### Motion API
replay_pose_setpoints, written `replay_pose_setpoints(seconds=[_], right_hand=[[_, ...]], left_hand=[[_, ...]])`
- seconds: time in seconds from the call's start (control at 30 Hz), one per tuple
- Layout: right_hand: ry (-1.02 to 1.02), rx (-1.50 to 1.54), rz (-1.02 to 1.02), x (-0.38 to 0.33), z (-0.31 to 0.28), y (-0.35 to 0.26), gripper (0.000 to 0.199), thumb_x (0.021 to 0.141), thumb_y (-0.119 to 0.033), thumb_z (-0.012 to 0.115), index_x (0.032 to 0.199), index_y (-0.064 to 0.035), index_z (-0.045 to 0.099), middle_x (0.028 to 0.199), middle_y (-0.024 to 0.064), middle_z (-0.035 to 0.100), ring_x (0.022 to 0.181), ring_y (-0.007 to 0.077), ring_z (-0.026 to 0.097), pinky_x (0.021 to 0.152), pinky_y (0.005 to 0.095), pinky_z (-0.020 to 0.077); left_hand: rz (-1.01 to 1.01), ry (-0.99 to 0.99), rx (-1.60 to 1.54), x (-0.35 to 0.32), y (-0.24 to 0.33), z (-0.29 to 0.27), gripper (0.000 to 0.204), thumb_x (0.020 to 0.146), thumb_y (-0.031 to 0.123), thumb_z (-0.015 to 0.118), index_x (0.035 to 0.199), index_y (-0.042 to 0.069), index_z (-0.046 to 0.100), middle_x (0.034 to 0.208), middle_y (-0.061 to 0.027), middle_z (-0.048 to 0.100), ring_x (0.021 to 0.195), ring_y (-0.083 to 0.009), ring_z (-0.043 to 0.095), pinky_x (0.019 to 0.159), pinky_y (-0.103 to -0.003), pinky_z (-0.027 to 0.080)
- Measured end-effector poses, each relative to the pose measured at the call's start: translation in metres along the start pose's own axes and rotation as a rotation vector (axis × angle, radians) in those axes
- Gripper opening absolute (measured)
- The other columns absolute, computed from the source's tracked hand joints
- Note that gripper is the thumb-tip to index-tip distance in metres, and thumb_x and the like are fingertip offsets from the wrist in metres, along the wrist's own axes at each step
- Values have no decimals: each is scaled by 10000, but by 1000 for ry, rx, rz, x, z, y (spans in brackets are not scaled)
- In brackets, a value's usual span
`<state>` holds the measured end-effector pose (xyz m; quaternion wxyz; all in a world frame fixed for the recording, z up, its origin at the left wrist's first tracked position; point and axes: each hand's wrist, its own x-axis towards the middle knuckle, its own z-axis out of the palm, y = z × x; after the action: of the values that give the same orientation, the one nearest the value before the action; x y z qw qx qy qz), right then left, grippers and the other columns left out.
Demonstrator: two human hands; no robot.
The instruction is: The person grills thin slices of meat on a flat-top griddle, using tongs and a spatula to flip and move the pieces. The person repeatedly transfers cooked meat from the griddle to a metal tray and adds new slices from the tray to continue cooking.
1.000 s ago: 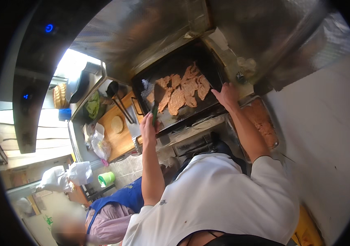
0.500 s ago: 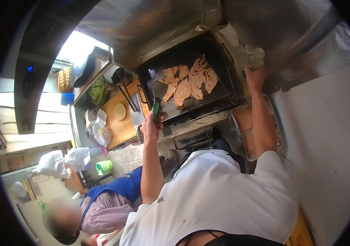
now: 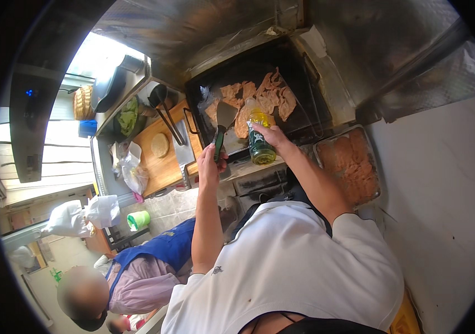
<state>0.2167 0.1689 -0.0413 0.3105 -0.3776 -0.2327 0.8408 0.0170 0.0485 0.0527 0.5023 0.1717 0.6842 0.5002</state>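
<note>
My left hand (image 3: 210, 161) is closed round the dark green handle of a spatula (image 3: 225, 116); its wide metal blade points away from me over the near left part of a black griddle (image 3: 304, 119). In my right hand (image 3: 272, 138) is an oil bottle (image 3: 261, 146) of clear plastic with yellow-green liquid. It leans over the griddle's near edge, its top end pointing away from me. Thin pieces of orange-coloured meat (image 3: 271, 92) lie spread on the griddle, partly hidden behind the bottle and the blade.
Left of the griddle, a wooden board (image 3: 151, 146) bears a round flat bread (image 3: 159, 145) and a cleaver (image 3: 183, 155). A tray of raw meat (image 3: 348, 167) sits at the right. Another person in a blue apron (image 3: 165, 242) stands close at my left.
My right hand has brought the bottle from beyond the griddle's right side to its near edge, in front of the meat. The spatula blade now shows broad side up, over the griddle.
</note>
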Motion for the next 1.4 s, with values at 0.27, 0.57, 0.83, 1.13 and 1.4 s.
replay_pose_setpoints(seconds=[0.27, 0.57, 0.83, 1.13, 1.4], right_hand=[[225, -164, -46, -19, -51, -8, 353, 881, -348, 790, 944, -3, 743, 797, 43, 716, 660, 132, 682, 608, 292, 530], [361, -685, -327, -95, -91, -58, 478, 904, -431, 727, 1152, -27, 668, 968, 95, 704, 833, 229, 680, 785, 409, 526], [907, -1160, -826, -52, -192, -154, 569, 849, -351, 776, 1268, -12, 591, 1241, 229, 608, 1069, 418, 624, 874, 507, 511], [832, -1519, -560, -40, -210, -90, 578, 908, -405, 729, 1234, 59, 613, 1161, 300, 655, 1091, 492, 610, 938, 510, 504], [662, -1769, -140, -32, -98, -95, 529, 855, -446, 749, 970, 69, 701, 1194, 290, 642, 1092, 447, 631, 900, 528, 542]], left_hand=[[11, 18, -33, -2, -5, -5, 301, 1066, 324, 490, 1009, 62, 628, 755, -74, 663, 519, -121, 543, 443, -251, 412], [-13, -54, -45, 10, -14, 6, 299, 1067, 334, 497, 1048, 58, 609, 761, -88, 670, 517, -130, 549, 438, -256, 404], [-27, -43, -40, 8, -9, 16, 290, 1064, 347, 496, 973, 91, 599, 768, -74, 664, 546, -135, 561, 446, -260, 411], [-11, -38, -94, 12, -11, 8, 263, 1055, 373, 495, 1061, 136, 608, 757, -52, 663, 539, -128, 560, 449, -261, 414], [-4, -8, -181, -6, -7, -1, 300, 1053, 359, 508, 1075, 88, 636, 761, -47, 672, 527, -122, 568, 454, -261, 426]])
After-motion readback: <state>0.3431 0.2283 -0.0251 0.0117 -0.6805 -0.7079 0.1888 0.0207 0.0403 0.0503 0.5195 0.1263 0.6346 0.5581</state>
